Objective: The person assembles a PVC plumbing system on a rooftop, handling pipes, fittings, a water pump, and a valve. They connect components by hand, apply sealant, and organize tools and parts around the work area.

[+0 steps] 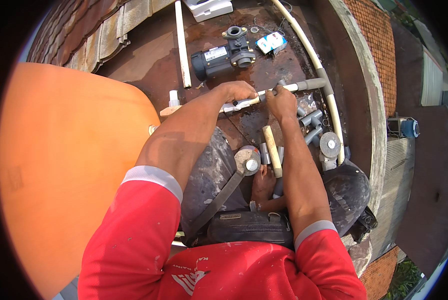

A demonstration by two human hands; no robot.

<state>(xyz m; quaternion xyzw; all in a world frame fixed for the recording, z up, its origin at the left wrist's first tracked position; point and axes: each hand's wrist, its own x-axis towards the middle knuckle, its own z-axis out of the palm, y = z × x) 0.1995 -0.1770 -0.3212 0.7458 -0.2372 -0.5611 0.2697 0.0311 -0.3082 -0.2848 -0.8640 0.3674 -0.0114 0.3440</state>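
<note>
A white plastic pipe (290, 88) lies crosswise ahead of me, joined at its right end to a grey fitting (311, 84). My left hand (238, 92) is closed over the left part of this pipe run, by a white fitting (239, 105) that its fingers partly hide. Close beside it, my right hand (282, 104) has thumb and fingers closed around the pipe near a grey collar. Below the hands, a short cream pipe (269, 142) stands by my foot (263, 185). Several grey pipe fittings (312, 118) lie right of my right forearm.
A dark water pump (219, 59) sits beyond my hands, near a blue-and-white packet (271, 43). At left bulges a large orange tank (74, 165). A long cream pipe (311, 50) follows the low wall (366, 75). Another white pipe (182, 47) lies left of the pump.
</note>
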